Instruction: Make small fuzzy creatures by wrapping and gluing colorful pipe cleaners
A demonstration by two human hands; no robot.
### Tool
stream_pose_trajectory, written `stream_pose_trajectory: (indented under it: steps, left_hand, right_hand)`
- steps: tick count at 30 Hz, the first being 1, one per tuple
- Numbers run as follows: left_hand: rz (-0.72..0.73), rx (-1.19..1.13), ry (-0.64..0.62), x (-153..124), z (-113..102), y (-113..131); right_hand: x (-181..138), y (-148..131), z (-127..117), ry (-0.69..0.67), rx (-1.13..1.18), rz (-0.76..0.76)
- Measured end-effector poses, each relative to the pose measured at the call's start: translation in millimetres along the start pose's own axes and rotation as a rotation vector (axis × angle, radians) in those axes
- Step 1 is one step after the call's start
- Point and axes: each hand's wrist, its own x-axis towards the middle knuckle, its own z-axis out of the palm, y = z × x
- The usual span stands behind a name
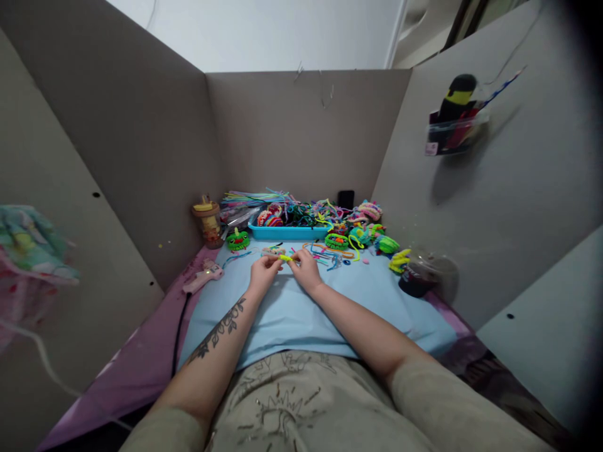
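Note:
My left hand (264, 271) and my right hand (305, 269) meet over the light blue mat (292, 314). Both pinch a small yellow-green pipe cleaner piece (285, 258) between their fingertips. The piece is short and fuzzy, held just above the mat. My left forearm bears a dark leaf tattoo. Loose coloured pipe cleaners (330, 252) lie just beyond my right hand.
A blue tray (287, 233) heaped with pipe cleaners stands at the back. A pink glue gun (203, 276) with a black cord lies left. A lidded cup (207, 220) stands back left, a dark cup (417, 276) right. Cardboard walls enclose the desk.

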Motion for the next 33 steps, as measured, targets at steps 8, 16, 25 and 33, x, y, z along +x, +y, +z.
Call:
stream_pose_trajectory:
  steps: [8,16,25,33]
  left_hand:
    - [0.011,0.071,0.01,0.9,-0.8,-2.2]
    - [0.033,0.177,0.015,1.4,-3.4,-1.7]
    - [0.222,0.178,0.008,0.5,-2.8,-0.1]
    - [0.207,-0.003,-0.031,2.5,0.3,-3.0]
  right_hand:
    - [-1.0,-1.0,0.5,-0.012,-0.021,0.009]
    - [-1.3,-2.8,0.7,-0.05,-0.035,-0.033]
    - [-2.6,-5.7,1.3,-0.128,0.062,-0.108]
    - [-2.3,-7.4,-0.7,-0.159,0.008,-0.158]
